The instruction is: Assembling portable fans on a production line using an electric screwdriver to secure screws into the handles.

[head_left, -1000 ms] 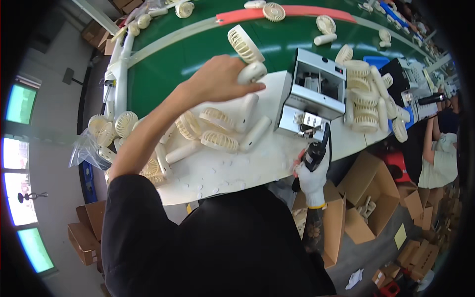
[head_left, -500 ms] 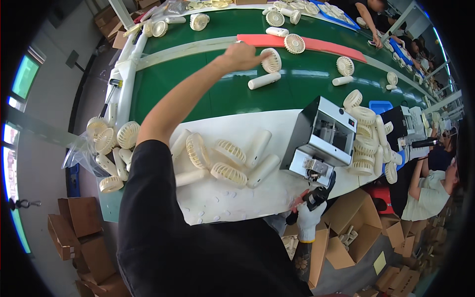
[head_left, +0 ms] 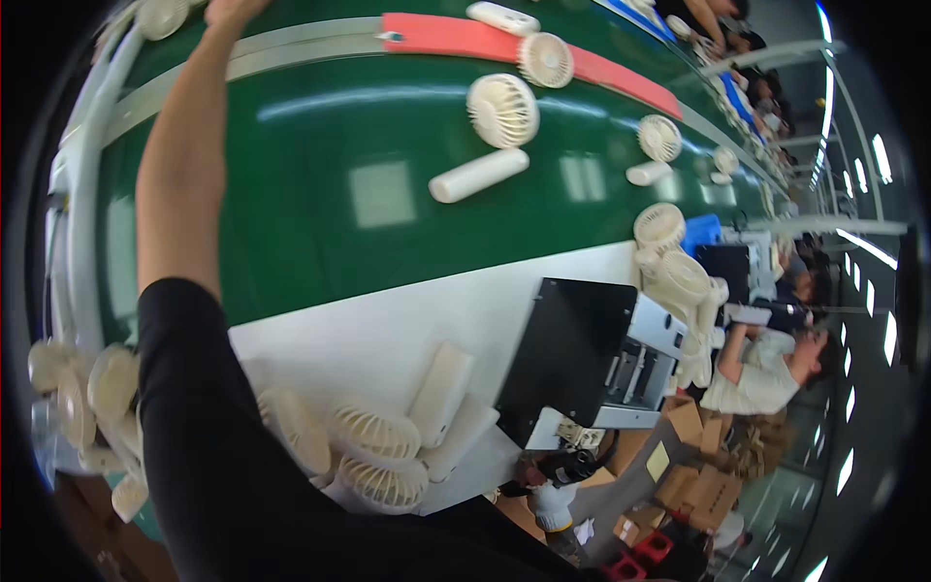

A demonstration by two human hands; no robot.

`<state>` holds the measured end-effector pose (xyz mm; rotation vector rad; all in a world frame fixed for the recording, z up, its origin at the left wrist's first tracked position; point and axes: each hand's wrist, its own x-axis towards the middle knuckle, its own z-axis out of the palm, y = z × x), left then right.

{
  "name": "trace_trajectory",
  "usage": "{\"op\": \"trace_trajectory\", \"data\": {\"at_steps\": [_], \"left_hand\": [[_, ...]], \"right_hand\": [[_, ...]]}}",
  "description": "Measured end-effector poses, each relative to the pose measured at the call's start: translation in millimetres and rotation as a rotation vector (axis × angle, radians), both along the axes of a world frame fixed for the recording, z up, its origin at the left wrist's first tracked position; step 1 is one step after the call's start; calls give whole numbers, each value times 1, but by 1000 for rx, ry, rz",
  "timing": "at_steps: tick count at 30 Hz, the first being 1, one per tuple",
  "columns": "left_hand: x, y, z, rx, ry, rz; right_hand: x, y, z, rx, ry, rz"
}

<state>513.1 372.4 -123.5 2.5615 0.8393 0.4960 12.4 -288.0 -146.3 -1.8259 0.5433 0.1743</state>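
My left arm stretches far forward over the green conveyor belt (head_left: pixel 320 194). My left hand (head_left: pixel 233 8) is at the far left, cut by the top edge and blurred, so its fingers do not show; a round cream fan (head_left: pixel 163 15) lies nearest to it. Low in the middle, my right hand (head_left: pixel 555 506), in a white glove, is closed on a black electric screwdriver (head_left: pixel 570 468). It is beside a black and silver screw feeder (head_left: pixel 572 349). Several cream handheld fans (head_left: pixel 376 434) lie on the white table (head_left: pixel 388 320) under my left arm.
On the belt, a fan (head_left: pixel 502 112) has its handle toward me. A red strip (head_left: pixel 446 37) runs along the belt's middle divider, with another fan (head_left: pixel 546 60) on it. More fans (head_left: pixel 679 276) are piled behind the feeder. A co-worker (head_left: pixel 766 369) sits at the right near cardboard boxes (head_left: pixel 698 495).
My view has turned and moved forward. My left hand has moved from beside the belt fan to the far left. My right hand still holds the screwdriver near the feeder.
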Motion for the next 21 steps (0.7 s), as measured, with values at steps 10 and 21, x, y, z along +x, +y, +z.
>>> {"op": "trace_trajectory", "data": {"at_steps": [10, 21], "left_hand": [[-13, 42, 19, 392, 70, -288], [-352, -230, 225, -955, -126, -783]], "right_hand": [[27, 38, 32, -34, -173, 70], [32, 45, 108, 411, -427, 511]]}}
